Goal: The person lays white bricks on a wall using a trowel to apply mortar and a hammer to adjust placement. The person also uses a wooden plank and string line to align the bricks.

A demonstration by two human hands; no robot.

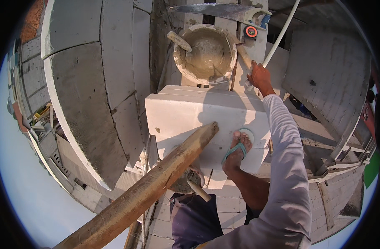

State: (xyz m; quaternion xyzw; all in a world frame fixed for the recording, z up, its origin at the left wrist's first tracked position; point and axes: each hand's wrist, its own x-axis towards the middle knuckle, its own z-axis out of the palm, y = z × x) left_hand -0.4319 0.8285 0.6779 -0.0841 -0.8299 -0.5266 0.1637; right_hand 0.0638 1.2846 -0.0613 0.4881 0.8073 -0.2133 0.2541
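Wooden handle (244, 56) slants forward-left from the right hand (261, 79) toward the bucket (180, 65); fingers (251, 77) seem curled round its near end, left hand unseen

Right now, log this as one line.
left hand: out of view; right hand: at wooden handle, beside white pole; foot: on pale block; bucket: holds wet mix; saw: beyond bucket; tape measure: near saw

The handle (244, 54) is tan, the sandal strap (240, 146) turquoise, the block (179, 111) whitish.
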